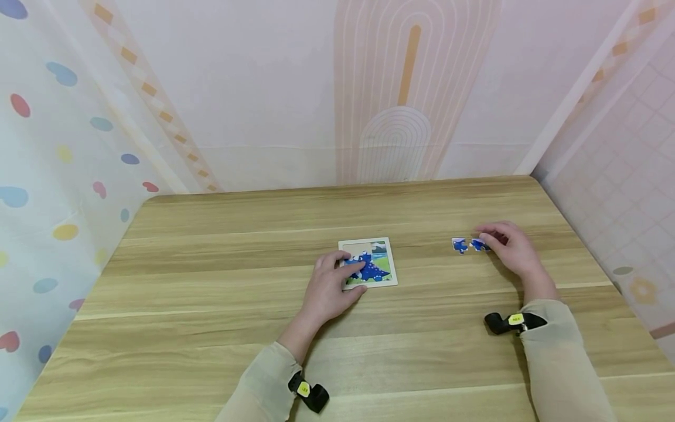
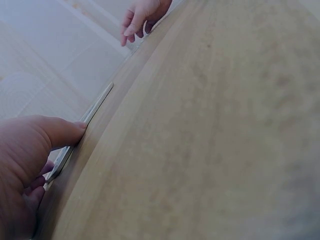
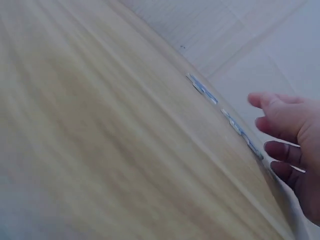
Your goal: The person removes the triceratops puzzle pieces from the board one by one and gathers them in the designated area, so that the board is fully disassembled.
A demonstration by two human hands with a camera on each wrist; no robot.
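Hands (image 1: 332, 287) (apart) at puzzle board (image 1: 387, 281), pieces (image 1: 460, 245).

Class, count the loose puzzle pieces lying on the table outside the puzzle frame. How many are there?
2. Both lie right of the puzzle frame: one loose piece alone, the other piece at the right hand fingertips. More may be hidden under that hand.

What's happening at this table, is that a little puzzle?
Yes. A person sits at a wooden table with a small framed dinosaur puzzle, partly filled in. Their left hand rests on the puzzle's left side, fingers over the picture and thumb at its near edge. Off to the right lie two loose blue puzzle pieces; the right hand has its fingertips at the nearer one, though no view shows clearly whether it has taken hold.
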